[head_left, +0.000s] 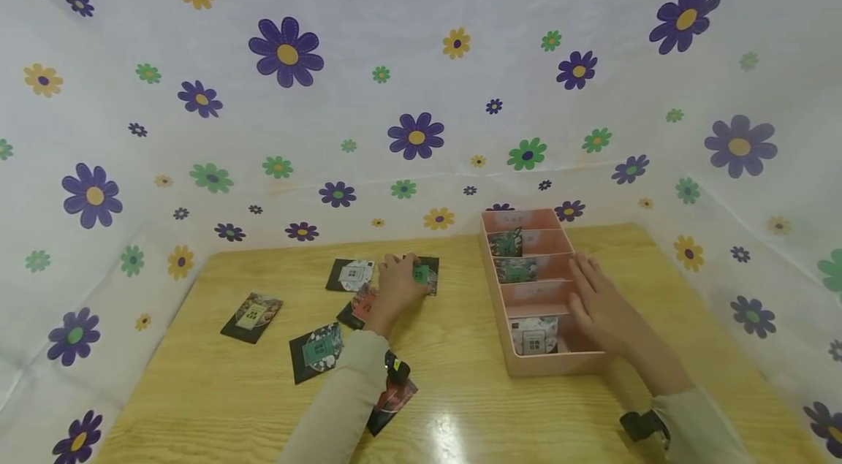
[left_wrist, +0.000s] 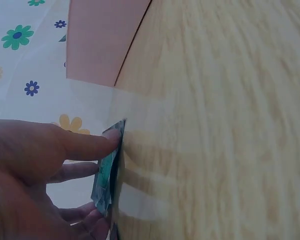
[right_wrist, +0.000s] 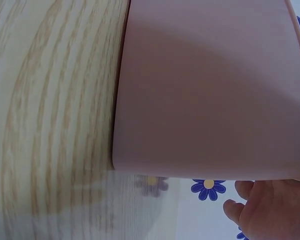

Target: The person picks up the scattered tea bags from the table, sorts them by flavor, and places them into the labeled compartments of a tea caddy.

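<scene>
On the surface (head_left: 197, 376), nearest its left edge: yellow-label packet (head_left: 253, 316). Then, closer to near edge, near green-label packet (head_left: 319, 352). Then, toward far edge, white-label packet (head_left: 351, 275), with red-label packet (head_left: 359, 305) just nearer, partly behind left forearm. Toward near edge, partly under left wrist: second red-label packet (head_left: 395, 403).

Left hand (head_left: 399, 285) near far edge, left of centre of that edge's right half? Can't pin down better. Fingers clamped on far green-label packet (left_wrist: 106, 172): thumb at one edge, other fingers at opposite edge, label side between. Packet right beside surface; can't tell if lifted.

Further right, toward right edge: pink box (head_left: 555, 363), running from far edge toward near edge. Counting from far end, compartments two and three each with a green-label packet, nearest one with a white-label packet.

Right hand (head_left: 597, 307) along box's right rim, fingers straight and close together, thumb apart, gripping nothing.
</scene>
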Motion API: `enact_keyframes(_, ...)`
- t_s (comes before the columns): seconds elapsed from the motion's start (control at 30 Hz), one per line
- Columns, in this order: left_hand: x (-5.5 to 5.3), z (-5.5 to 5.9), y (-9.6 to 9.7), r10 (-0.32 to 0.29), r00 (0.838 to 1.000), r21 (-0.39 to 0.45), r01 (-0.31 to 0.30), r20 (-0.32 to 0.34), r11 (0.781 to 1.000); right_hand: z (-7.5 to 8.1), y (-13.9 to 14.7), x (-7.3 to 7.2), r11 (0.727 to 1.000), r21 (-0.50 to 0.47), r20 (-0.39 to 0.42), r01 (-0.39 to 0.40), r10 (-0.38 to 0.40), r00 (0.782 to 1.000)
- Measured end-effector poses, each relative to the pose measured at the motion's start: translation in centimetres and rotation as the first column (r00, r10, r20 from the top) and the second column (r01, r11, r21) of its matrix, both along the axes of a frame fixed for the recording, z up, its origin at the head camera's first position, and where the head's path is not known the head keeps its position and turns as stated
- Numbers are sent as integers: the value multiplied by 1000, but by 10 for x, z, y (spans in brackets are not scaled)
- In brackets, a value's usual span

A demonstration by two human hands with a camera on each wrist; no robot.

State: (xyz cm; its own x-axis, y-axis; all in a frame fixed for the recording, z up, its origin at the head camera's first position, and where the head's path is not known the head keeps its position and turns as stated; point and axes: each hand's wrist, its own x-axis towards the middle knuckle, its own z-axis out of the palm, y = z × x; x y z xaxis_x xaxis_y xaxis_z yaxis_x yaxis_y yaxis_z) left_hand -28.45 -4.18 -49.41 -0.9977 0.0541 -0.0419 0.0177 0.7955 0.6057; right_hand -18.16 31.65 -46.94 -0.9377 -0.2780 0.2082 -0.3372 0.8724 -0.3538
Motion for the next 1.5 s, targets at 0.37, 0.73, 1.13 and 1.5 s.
enact_keyframes(0.37,-3,-5,-13,-95,994,141,102,-51,985,1,-4,-1,1000,7,-8,-2,2,1000)
enact_keyframes(0.73,1,4,-26,-145,979,273,180,-144,945,0,-4,0,1000,7,10,3,-3,1000)
enact_keyframes(1.13,22,32,-37,-129,941,338,237,-312,911,0,-3,2,1000,4,3,3,-3,1000)
enact_keyframes(1.5,31,41,-43,-88,918,482,282,-386,829,2,-3,4,1000,-4,-5,-2,2,1000)
